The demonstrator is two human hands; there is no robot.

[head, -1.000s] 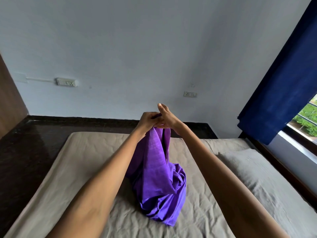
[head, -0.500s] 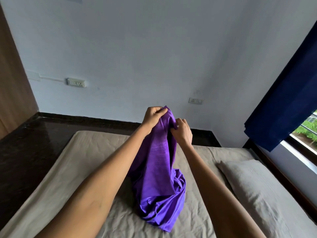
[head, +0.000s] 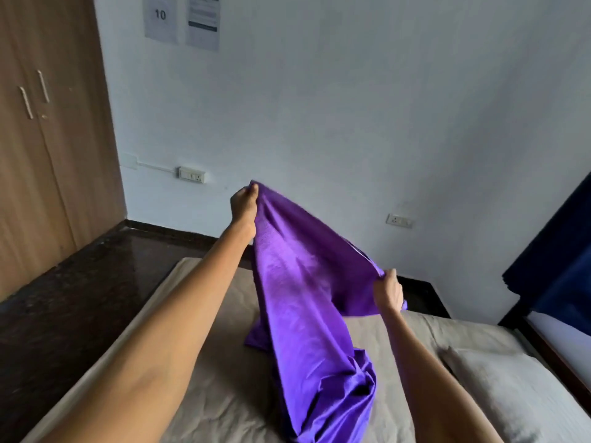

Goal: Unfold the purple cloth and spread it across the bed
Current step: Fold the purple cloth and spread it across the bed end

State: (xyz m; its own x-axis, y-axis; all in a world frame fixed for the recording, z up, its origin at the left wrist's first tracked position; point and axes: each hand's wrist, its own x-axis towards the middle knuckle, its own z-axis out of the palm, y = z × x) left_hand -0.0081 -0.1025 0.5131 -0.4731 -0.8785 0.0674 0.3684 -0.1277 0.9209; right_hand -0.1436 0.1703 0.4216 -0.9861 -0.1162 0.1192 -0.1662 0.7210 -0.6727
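Observation:
The purple cloth (head: 297,282) hangs between my two hands above the bed (head: 211,318), which has a beige sheet. My left hand (head: 243,202) pinches its top corner, held high at the centre. Lower and to the right, my right hand (head: 388,294) grips another point of the upper edge. That edge is stretched between the hands. The cloth's lower part still lies bunched on the sheet near the bottom centre.
A grey pillow (head: 511,391) lies on the bed at the right. A wooden wardrobe (head: 38,148) stands at the left beside dark floor (head: 80,292). A blue curtain (head: 556,270) hangs at the right. The white wall carries sockets (head: 192,174) and papers.
My hands were together at the cloth's top. They have moved apart, the left up and to the left, the right down and to the right, and the upper edge has opened out.

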